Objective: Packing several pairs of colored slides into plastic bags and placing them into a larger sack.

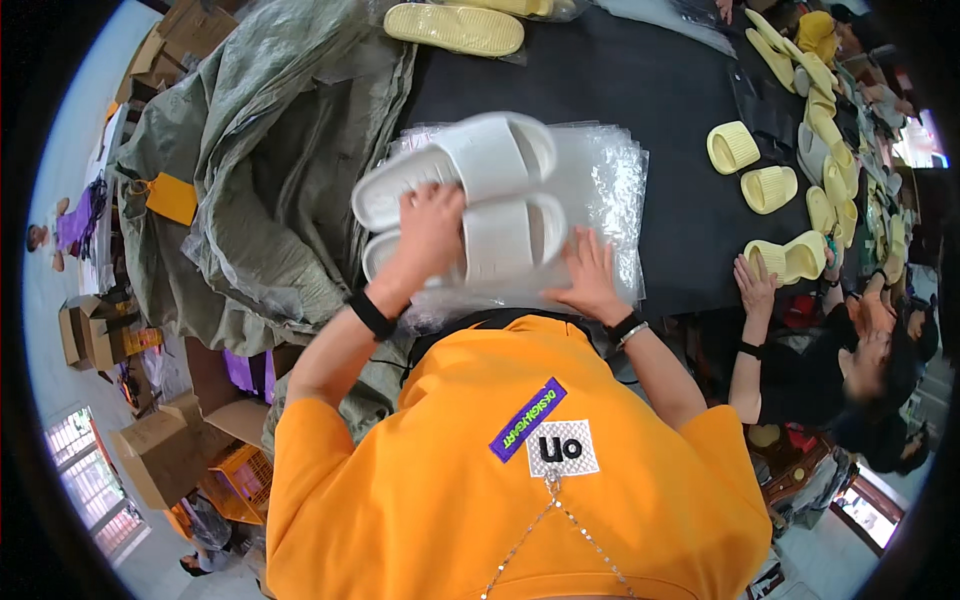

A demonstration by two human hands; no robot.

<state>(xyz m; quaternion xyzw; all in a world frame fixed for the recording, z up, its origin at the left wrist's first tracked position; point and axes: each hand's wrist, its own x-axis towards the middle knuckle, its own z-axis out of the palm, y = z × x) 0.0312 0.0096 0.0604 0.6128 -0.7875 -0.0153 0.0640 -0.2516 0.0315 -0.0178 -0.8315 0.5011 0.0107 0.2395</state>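
A pair of white slide slippers lies side by side over a stack of clear plastic bags (610, 185), toes pointing right. My left hand (433, 228) is closed around the adjoining edges of the far slipper (490, 158) and the near slipper (497, 243), its fingertips on the far footbed. Just right of the near slipper's toe, my right hand (590, 274) rests flat on the bags with its fingers apart. It holds nothing. My left hand covers part of the near slipper's footbed.
A large grey-green woven sack (270, 170) lies rumpled at the left. Bagged yellow slippers (455, 29) are at the far edge of the black table (690, 240). Loose yellow slippers (768, 188) line the right, where a co-worker's hand (757, 285) touches one. Cardboard boxes (165, 450) stand lower left.
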